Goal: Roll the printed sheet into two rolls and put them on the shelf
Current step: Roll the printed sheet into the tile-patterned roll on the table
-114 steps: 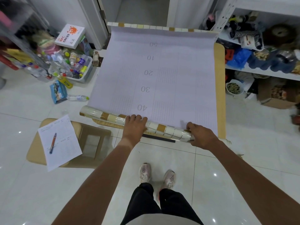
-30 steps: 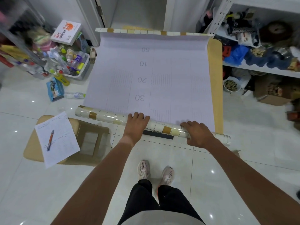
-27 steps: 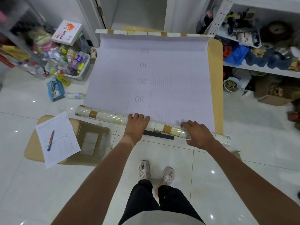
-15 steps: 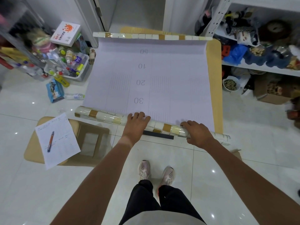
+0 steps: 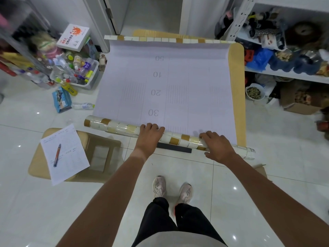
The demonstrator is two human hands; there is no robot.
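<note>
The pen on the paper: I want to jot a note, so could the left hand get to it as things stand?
Probably yes. The pen lies bare on the paper left of the left hand, with nothing between them. But that hand rests on the roll and would have to let go.

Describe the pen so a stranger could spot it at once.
Start at the low wooden stool on the tiled floor, left of the person's left hand. A white printed form lies across its left part, and the pen lies on that paper. It is the only slim orange-red stick there.
</note>
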